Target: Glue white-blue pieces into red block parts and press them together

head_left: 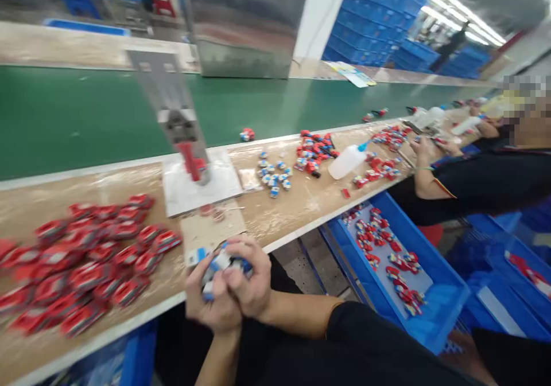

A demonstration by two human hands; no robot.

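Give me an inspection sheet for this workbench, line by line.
Surface: long tan wooden workbench beside a green conveyor belt.
Job's things: small blue-and-white toy parts clutched in both hands; a blurred pile of red toy car shells lies to their left.
Clutter: white squeeze bottle, loose blue-white pieces, red parts heap, blue plastic tray below the bench edge holding more red parts.
Grippers: left hand and right hand pressed together around the parts.
Cables: nothing seen.
Surroundings: grey metal press fixture on a white plate, stacked blue crates, co-worker's hand further along the bench.
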